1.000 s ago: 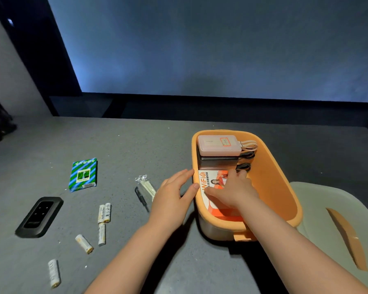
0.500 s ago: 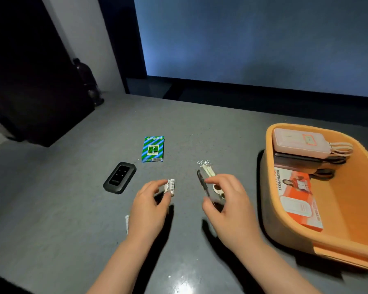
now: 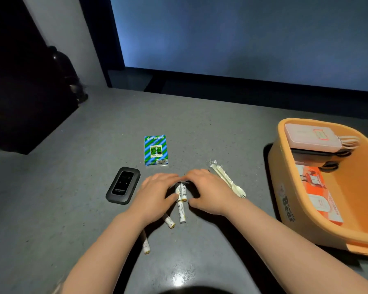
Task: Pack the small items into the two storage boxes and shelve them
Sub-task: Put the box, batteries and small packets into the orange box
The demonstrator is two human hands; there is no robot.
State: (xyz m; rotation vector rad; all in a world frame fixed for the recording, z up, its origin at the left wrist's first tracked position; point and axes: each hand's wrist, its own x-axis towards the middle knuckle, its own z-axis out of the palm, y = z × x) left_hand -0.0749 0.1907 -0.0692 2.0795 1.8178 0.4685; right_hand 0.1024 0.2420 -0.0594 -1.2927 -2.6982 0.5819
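Observation:
Two white batteries (image 3: 181, 192) lie side by side on the grey table (image 3: 210, 128), framed by both my hands. My left hand (image 3: 155, 193) lies flat with fairly straight fingers, its thumb against the pair. My right hand (image 3: 208, 192) arches over the table on the other side, and its fingertips meet the left's above the batteries. Three more batteries (image 3: 182, 213) (image 3: 169, 222) (image 3: 146, 246) lie nearer me. The orange storage box (image 3: 289, 211) on the right holds a pink power bank (image 3: 312, 136) and an orange WiFi carton (image 3: 321, 198).
A black pocket router (image 3: 123, 185) lies left of my left hand. A green-and-blue striped packet (image 3: 156, 150) sits behind the hands. Wrapped plastic cutlery (image 3: 227, 181) lies to the right of my right hand. A dark object (image 3: 66, 73) stands at the table's far left corner.
My view swung left from the orange box to the loose items. Both hands left the box and came together around the two batteries. The dark stick my right hand held is out of sight.

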